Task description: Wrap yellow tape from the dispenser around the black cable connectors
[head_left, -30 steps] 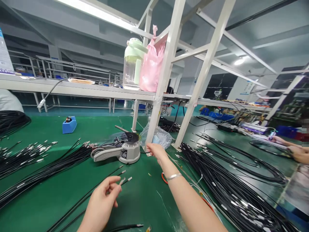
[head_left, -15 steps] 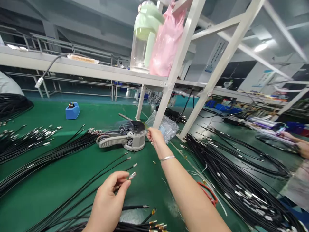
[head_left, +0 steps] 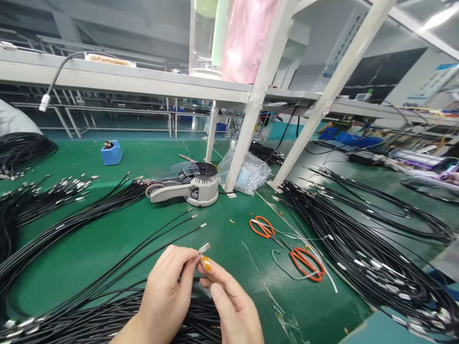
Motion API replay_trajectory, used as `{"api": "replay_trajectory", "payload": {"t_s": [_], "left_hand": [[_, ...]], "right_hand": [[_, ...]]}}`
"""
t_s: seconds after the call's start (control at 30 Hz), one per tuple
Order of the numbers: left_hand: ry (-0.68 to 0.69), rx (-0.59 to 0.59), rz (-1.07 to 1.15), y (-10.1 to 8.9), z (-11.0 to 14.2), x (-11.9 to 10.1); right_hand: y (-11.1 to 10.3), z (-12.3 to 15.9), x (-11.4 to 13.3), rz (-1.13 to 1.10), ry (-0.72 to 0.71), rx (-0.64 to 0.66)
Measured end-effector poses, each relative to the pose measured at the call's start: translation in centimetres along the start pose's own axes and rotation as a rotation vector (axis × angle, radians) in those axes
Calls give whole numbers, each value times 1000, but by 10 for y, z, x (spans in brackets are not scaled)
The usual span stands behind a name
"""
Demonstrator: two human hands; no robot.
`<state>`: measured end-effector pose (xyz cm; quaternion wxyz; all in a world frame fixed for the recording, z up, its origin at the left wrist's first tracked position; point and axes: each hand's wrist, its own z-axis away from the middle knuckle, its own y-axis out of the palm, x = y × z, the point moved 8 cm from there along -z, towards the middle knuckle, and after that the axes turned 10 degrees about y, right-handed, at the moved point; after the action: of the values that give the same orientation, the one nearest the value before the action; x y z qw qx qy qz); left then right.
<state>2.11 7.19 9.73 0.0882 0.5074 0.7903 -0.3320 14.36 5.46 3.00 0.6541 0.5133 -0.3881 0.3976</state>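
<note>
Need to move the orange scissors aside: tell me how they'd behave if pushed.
The orange scissors lie flat and open on the green mat, so they would probably slide, not roll. Their blades may swing shut. A white strip lies by one handle and might drag along.

No text can be read with certainty. A small black label with pale markings is seen on the front of the grey, round tape dispenser (head_left: 195, 189), well beyond the left hand (head_left: 165, 294), but its characters are too small. A blue-and-white wall poster (head_left: 442, 79), far off to the right, is blurred.
</note>
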Motion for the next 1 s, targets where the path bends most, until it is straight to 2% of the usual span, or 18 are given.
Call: {"api": "replay_trajectory", "payload": {"t_s": [0.37,0.57,1.0], "left_hand": [[236,4,-17,-1,1,-17],[255,21,-40,-2,3,-20],[241,-7,-15,-6,1,-20]], "right_hand": [[3,9,14,113,-70,17],[4,7,17,214,-58,99],[8,10,26,246,-77,115]]}}
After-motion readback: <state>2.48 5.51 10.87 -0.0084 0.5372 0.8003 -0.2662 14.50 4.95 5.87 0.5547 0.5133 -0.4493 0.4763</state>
